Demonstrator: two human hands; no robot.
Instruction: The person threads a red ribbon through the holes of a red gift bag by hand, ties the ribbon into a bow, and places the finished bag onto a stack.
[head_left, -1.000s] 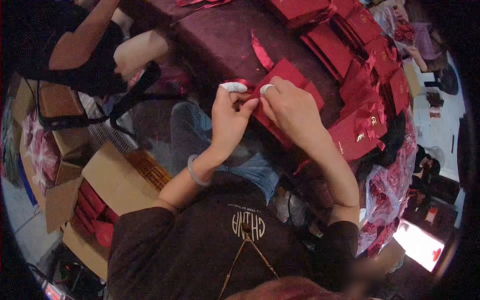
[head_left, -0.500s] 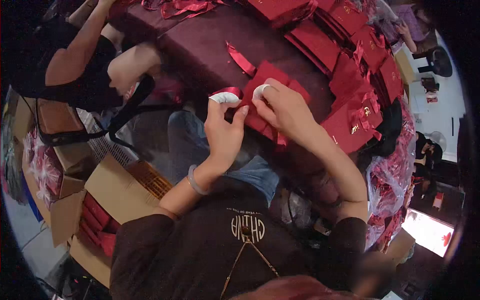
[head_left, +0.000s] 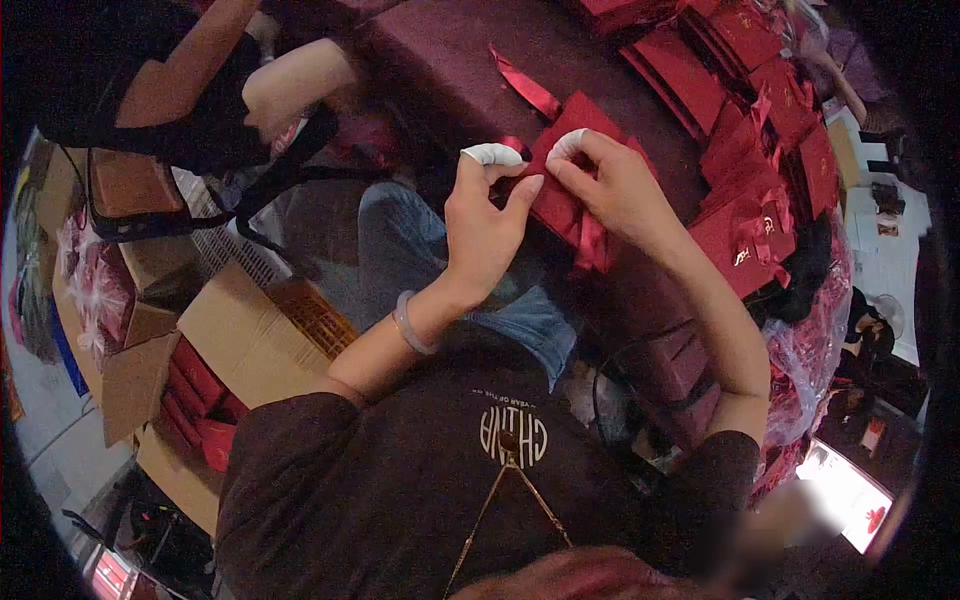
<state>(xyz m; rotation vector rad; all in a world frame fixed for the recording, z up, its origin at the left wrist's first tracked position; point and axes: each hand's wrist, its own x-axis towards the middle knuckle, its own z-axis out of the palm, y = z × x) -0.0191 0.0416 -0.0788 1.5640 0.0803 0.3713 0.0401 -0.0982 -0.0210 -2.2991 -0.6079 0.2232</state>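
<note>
A small red gift bag (head_left: 585, 112) lies on the dark red cloth in front of me, with a satin ribbon (head_left: 527, 84) trailing from its far left side. My left hand (head_left: 487, 222) is closed at the bag's left edge, thumb and index finger pinching red ribbon, white tape around the index finger. Over the bag, my right hand (head_left: 625, 195) is closed too, its taped index finger and thumb pinched together at the ribbon. What lies between the right fingertips is mostly hidden.
Finished-looking red bags (head_left: 745, 235) with gold print and ribbons pile up on the right. Clear plastic wrapping (head_left: 810, 360) bulges beside them. A cardboard box (head_left: 235, 320) holding red items stands at lower left. Another person's arm (head_left: 300, 82) reaches in at upper left.
The whole view has shifted, so hands and bag appear farther right. Both hands stay at the ribbon on the bag, their fingertips drawn slightly closer together.
</note>
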